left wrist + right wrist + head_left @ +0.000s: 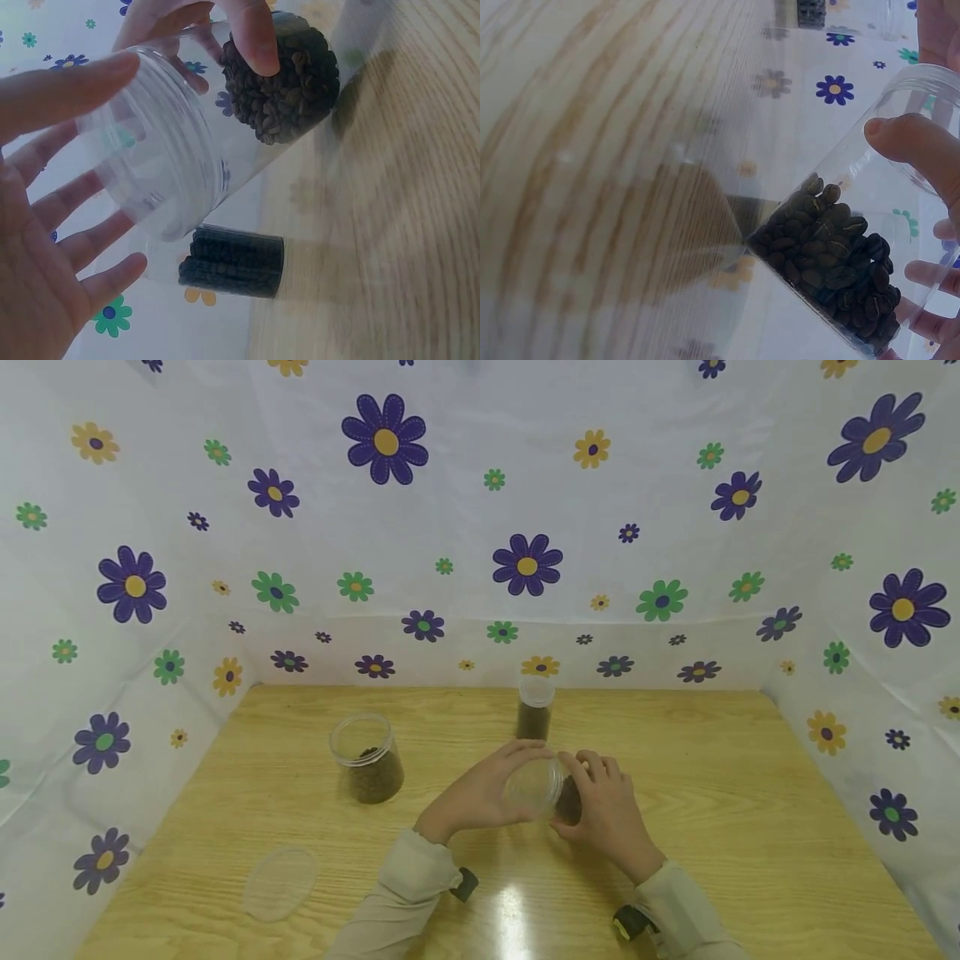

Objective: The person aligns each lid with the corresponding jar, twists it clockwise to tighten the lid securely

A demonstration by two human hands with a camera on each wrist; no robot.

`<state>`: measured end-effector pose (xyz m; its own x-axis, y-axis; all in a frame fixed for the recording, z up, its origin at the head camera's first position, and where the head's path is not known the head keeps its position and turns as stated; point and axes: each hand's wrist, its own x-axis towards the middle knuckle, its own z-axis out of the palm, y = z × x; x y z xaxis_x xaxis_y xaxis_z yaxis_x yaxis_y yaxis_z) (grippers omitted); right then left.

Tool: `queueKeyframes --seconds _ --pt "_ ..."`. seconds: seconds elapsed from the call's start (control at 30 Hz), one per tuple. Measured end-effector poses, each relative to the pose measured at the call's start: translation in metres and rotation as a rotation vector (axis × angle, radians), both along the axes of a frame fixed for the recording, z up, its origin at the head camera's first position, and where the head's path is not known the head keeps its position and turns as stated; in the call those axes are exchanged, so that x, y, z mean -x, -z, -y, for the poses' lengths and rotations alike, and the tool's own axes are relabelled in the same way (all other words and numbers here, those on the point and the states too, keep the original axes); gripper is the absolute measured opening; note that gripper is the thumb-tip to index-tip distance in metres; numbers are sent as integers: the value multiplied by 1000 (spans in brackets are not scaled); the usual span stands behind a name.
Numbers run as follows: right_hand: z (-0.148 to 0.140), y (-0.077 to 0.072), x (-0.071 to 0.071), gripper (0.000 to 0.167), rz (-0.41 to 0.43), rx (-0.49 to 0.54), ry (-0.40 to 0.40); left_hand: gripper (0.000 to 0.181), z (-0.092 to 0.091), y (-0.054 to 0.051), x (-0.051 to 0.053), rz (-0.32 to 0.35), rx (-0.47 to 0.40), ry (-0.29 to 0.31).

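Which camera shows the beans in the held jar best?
The right wrist view: the beans look big and unblocked. The left wrist view has a right-hand finger over some; the head view shows just a dark patch.

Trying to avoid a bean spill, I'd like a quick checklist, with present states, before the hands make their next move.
1. Grip on the held jar: ok; the left hand is at its mouth end, the right hand round its body.
2. Held jar upright: not ok; it is tilted.
3. Dark beans inside: ok; they lie gathered at the base end.
4. Held jar's lid secured: cannot tell; the mouth end is all clear material.
5. Rear jar and left-side jar upright: ok, both stand on the table.
6. Clear disc away from the hands: ok; it lies on the table.
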<state>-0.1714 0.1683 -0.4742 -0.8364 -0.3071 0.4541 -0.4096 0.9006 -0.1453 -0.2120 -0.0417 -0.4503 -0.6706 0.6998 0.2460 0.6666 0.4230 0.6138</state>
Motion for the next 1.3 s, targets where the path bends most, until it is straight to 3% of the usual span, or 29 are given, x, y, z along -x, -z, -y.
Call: queueKeyframes --seconds 0.17,0.4,0.6,0.97,1.3 --pt "0 -1 0 94 -12 4 -2 86 -1 1 -3 78 -13 -56" --pt "1 -1 -1 94 -16 11 -6 81 -4 -4 -10 205 -24 -249" --pt "1 -1 -1 94 -23 7 -8 79 -6 -5 -11 233 47 -319" --pt "0 0 0 94 -25 4 -8 78 -4 -4 -6 239 18 -245" --pt "-1 2 2 95 -39 9 -17 79 -2 -2 0 35 -20 -81"
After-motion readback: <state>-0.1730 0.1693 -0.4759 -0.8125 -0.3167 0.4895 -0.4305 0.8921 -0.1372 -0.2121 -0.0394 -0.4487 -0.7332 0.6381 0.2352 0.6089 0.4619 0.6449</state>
